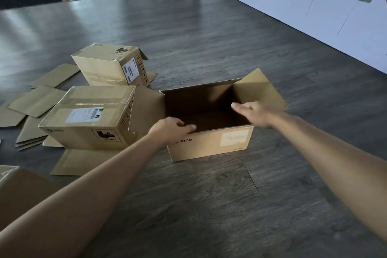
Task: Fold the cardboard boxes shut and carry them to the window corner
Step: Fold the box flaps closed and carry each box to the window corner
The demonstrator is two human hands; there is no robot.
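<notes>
An open cardboard box (209, 144) marked PICO stands upright on the dark wood-grain floor (209, 205), its flaps spread outward; the left hand (170, 129) rests on the near rim with fingers curled over the edge into the opening, while the right hand (254, 114) hovers over the right side of the opening with fingers straight and held together, gripping nothing. To the left, a labelled box (90, 117) and, beyond it, a tilted box (113, 66) sit among flattened cardboard sheets (35, 100), and a white panelled wall (314, 12) runs along the right.
</notes>
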